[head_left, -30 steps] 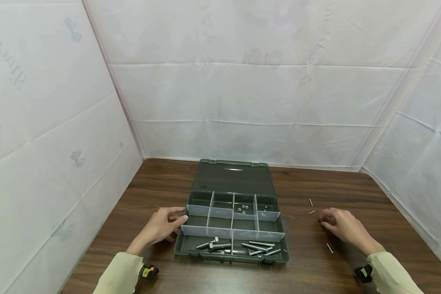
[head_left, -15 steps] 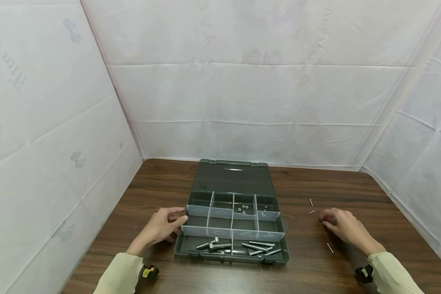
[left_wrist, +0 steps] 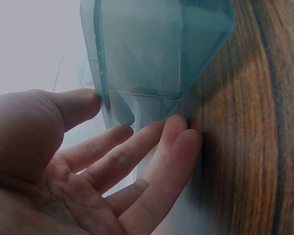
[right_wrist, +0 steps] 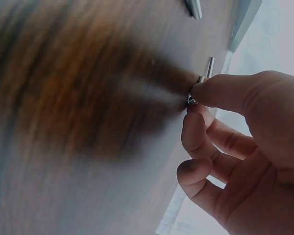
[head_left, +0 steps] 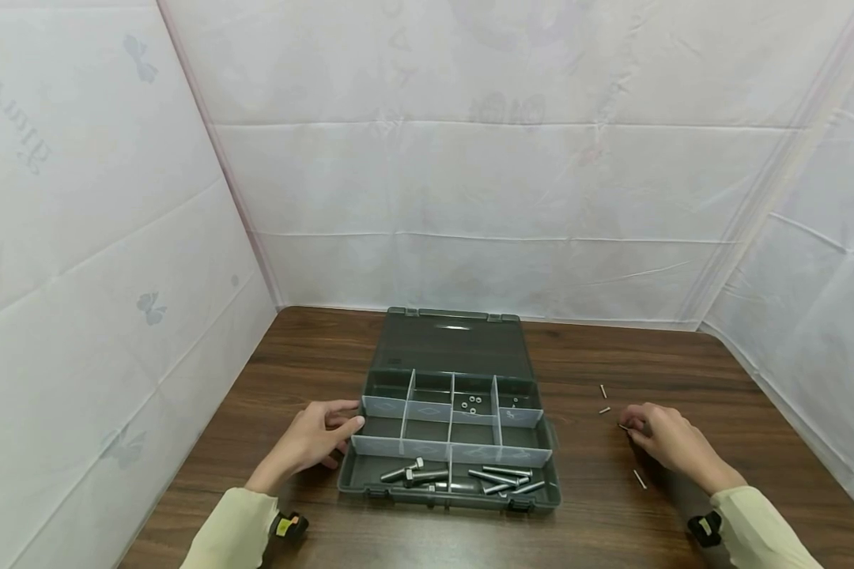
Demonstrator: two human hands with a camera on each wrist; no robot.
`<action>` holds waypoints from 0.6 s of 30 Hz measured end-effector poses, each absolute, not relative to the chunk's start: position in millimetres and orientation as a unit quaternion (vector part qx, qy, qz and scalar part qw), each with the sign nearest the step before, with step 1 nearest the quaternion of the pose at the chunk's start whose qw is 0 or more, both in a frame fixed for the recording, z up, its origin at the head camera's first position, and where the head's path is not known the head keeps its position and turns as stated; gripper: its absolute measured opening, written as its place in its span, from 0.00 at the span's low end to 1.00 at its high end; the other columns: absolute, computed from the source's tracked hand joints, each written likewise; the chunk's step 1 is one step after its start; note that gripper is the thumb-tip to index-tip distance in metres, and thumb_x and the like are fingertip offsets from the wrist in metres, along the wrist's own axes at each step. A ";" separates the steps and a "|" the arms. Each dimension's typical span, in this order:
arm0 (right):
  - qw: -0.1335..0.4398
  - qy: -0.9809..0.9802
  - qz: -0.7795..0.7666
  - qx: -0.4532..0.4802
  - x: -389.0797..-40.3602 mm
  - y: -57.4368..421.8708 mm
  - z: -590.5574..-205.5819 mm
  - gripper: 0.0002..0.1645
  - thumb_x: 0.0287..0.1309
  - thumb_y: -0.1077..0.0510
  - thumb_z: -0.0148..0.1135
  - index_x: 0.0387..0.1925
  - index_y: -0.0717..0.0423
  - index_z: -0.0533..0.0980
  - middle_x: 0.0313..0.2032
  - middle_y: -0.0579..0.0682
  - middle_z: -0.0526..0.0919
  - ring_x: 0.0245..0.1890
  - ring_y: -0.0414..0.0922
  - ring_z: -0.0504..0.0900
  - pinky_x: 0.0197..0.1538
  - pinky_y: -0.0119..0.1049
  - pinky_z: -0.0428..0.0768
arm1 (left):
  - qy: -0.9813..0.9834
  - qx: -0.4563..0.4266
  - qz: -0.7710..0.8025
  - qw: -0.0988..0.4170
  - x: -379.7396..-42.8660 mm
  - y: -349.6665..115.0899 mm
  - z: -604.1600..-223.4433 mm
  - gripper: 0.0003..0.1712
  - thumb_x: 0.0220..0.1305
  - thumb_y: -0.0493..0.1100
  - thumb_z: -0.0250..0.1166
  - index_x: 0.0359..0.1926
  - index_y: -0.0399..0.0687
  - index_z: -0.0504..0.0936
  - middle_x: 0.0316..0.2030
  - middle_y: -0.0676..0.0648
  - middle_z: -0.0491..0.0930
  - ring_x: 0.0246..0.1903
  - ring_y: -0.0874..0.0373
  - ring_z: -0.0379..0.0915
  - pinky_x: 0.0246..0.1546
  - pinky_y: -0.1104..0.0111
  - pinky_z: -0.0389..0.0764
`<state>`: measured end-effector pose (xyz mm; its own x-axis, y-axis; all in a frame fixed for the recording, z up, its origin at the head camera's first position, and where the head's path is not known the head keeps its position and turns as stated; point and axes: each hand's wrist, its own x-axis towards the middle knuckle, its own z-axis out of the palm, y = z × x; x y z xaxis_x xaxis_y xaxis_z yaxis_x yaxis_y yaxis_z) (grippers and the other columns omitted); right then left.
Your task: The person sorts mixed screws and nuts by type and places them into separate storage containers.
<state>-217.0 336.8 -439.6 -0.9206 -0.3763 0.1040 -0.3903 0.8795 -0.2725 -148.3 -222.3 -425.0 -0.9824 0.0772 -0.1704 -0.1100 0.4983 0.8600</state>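
Note:
A dark translucent compartment box [head_left: 444, 501] stands on the table with its lid [head_left: 451, 348] laid back. At its left side, my left hand [head_left: 313, 435] has the thumb at the rim and extended fingers beside the outer wall. To the right of the box, my right hand [head_left: 669, 446] pinches a small screw [right_wrist: 190, 99] between thumb and forefinger, low over the wood; much of it is hidden by the fingertips. Large hex bolts [head_left: 425, 476] lie in the front left compartment. Longer, thinner bolts [head_left: 505, 472] fill part of the front right one.
Loose small screws lie around my right hand: one screw [head_left: 602, 391] and another screw [head_left: 604, 410] beyond it, and a third screw [head_left: 640, 480] nearer. Small nuts [head_left: 473, 401] sit in a back compartment. White sheeting [head_left: 470, 221] walls the wooden table [head_left: 313, 340].
The small screw at my right fingertips shows a little more now, with the fingers shifted slightly. My left hand and the box have stayed in place.

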 end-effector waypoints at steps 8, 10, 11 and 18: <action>0.034 -0.969 0.145 0.197 -215.7 331.8 -442.8 0.07 0.56 0.67 0.65 0.35 0.52 0.81 0.29 0.42 0.75 0.27 0.40 0.71 0.25 0.40 0.71 | 0.860 -0.007 0.501 0.095 -148.8 -221.4 -425.3 0.28 0.73 0.46 0.66 0.68 0.38 0.76 0.50 0.39 0.86 0.31 0.54 0.83 0.24 0.57 0.86; 0.046 -0.968 0.148 0.195 -214.2 330.7 -443.6 0.07 0.57 0.67 0.64 0.34 0.52 0.80 0.30 0.43 0.76 0.26 0.40 0.70 0.25 0.39 0.70 | 0.860 -0.007 0.501 0.094 -149.3 -221.4 -425.5 0.28 0.73 0.47 0.66 0.68 0.38 0.76 0.50 0.39 0.86 0.31 0.54 0.83 0.24 0.57 0.86; 0.051 -0.968 0.150 0.196 -213.8 330.1 -443.7 0.07 0.58 0.67 0.63 0.34 0.52 0.80 0.30 0.44 0.76 0.26 0.40 0.70 0.25 0.39 0.70 | 0.860 -0.006 0.501 0.093 -149.6 -221.5 -425.6 0.28 0.73 0.47 0.66 0.68 0.38 0.76 0.50 0.39 0.86 0.31 0.54 0.83 0.24 0.57 0.86; 0.095 -0.957 0.148 0.232 -214.1 326.1 -441.2 0.10 0.59 0.71 0.64 0.32 0.53 0.80 0.29 0.42 0.78 0.25 0.36 0.70 0.26 0.36 0.72 | 0.861 -0.011 0.500 0.094 -149.5 -221.7 -426.2 0.28 0.73 0.46 0.66 0.68 0.38 0.76 0.50 0.39 0.86 0.30 0.54 0.83 0.24 0.57 0.86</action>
